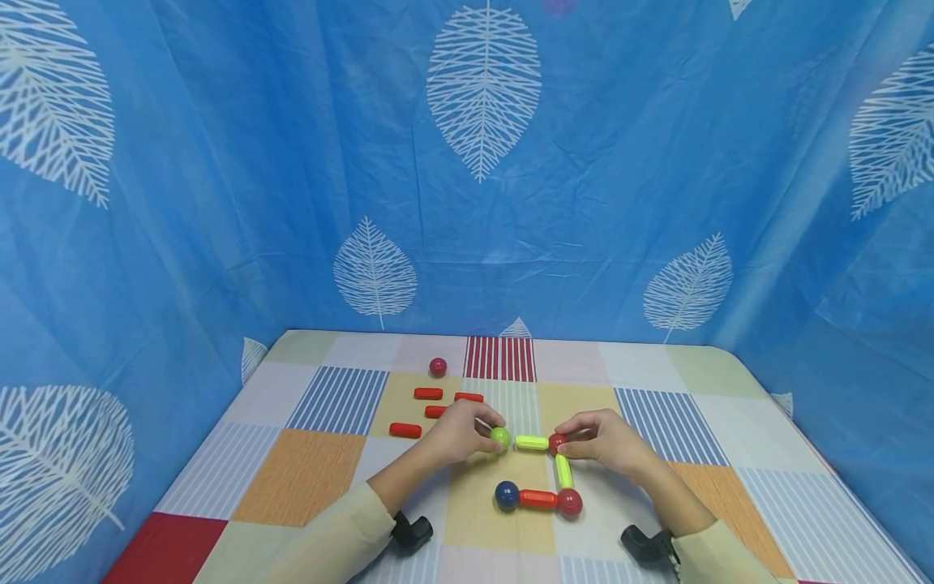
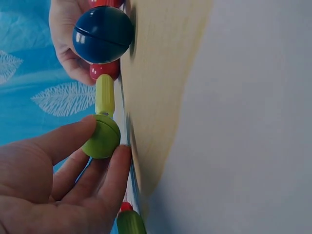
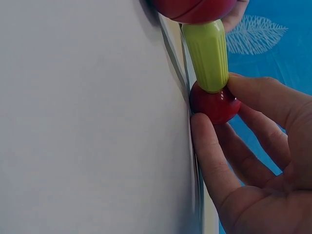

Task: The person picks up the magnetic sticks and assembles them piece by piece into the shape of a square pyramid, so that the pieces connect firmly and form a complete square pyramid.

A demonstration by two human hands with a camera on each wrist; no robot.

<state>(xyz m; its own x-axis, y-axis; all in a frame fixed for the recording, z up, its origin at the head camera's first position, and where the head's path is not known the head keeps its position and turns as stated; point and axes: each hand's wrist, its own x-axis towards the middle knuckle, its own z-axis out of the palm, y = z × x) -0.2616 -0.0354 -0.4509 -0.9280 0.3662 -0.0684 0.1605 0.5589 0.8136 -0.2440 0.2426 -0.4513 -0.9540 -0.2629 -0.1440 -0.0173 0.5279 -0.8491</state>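
My left hand (image 1: 460, 434) pinches a lime-green ball (image 1: 500, 438) between thumb and fingers, low over the table. In the left wrist view, the ball sits right at the end of a yellow-green rod (image 2: 105, 95). My right hand (image 1: 609, 442) grips a red ball (image 3: 214, 103) at the corner of a linked chain of rods and balls. From that ball one yellow-green rod (image 1: 532, 443) points left, and another (image 1: 564, 472) runs toward a nearer red ball (image 1: 570, 503). A red rod (image 1: 538, 499) links the nearer ball to a dark blue ball (image 1: 507, 495).
Several loose red rods (image 1: 405, 430) lie beyond and left of my left hand, with a red ball (image 1: 438, 367) farther back. A patchwork cloth (image 1: 306, 470) covers the table. Blue leaf-print curtains (image 1: 584, 203) enclose the back and sides.
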